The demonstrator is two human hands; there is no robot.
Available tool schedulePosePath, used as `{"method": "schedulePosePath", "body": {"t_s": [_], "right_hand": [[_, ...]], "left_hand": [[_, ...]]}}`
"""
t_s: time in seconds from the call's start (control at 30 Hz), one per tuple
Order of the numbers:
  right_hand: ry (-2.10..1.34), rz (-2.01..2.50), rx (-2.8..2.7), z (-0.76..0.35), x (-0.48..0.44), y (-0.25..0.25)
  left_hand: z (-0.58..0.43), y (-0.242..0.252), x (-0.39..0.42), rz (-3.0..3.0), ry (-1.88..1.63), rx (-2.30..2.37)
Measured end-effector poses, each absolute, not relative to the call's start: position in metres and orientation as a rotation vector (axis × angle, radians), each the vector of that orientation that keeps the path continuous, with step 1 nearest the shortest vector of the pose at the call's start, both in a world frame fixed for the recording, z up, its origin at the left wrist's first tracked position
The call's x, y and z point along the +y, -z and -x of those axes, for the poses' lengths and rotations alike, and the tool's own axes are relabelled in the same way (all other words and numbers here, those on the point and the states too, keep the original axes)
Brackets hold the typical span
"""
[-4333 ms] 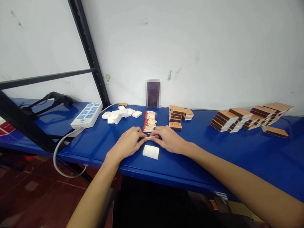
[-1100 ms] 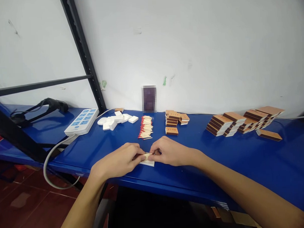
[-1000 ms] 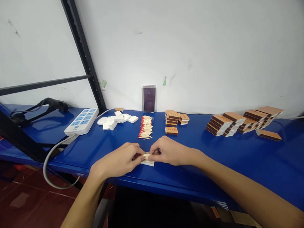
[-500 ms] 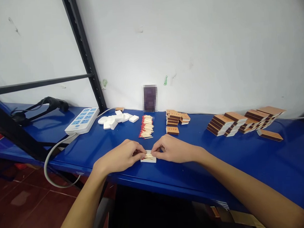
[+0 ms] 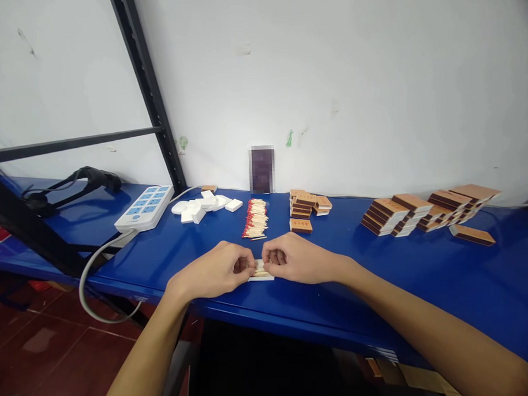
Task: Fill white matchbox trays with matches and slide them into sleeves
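Two bare hands meet over the near edge of a blue table [image 5: 337, 299], at a small white tray [image 5: 261, 278] with matchsticks [image 5: 262, 273] lying across inside it. The left hand [image 5: 214, 269] is at the tray's left end and the right hand [image 5: 298, 258] at its right end, both with fingers curled in and thumbs over the tray; whether either grips the tray or the matchsticks, I cannot tell. Just beyond, on the far side, a column of loose matches [image 5: 256, 217] lies with red heads to the left. Left of it is a heap of white trays [image 5: 198, 209], and farther left a white power strip [image 5: 146, 207] with blue sockets. Right of the matches sits a small stack of orange-brown matchboxes [image 5: 302, 205], one single box [image 5: 300, 225] on its near side. Far right stand larger slanted stacks [image 5: 394, 215], with one flat matchbox [image 5: 472, 234] nearer
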State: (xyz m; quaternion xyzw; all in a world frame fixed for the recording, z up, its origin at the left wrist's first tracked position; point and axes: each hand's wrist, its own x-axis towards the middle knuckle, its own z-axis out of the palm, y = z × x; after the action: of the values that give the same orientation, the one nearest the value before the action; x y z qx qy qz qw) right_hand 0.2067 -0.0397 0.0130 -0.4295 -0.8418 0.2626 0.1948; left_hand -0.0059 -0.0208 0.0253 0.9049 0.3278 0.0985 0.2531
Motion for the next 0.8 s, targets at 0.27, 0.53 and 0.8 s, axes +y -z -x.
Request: {"method": "schedulePosePath", "body": {"t_s": [0.27,0.53,0.8], "right_hand": [[-0.461,1.125,-2.47,-0.2063,-0.041,-0.0138],[-0.454,1.095,-2.552,-0.2076,-0.0416,-0.0138],[-0.492,1.079,-2.525,-0.2086,-0.0391,-0.0118]], "left_hand": [[0.0054,-0.0272,-0.0232,-2.445,-0.24,0.913],[0.0036,-0.0231,-0.0203,-2.509,-0.27,0.893],[0.0024,-0.0237,-0.0207,-2.488,-0.275,0.883]]}}
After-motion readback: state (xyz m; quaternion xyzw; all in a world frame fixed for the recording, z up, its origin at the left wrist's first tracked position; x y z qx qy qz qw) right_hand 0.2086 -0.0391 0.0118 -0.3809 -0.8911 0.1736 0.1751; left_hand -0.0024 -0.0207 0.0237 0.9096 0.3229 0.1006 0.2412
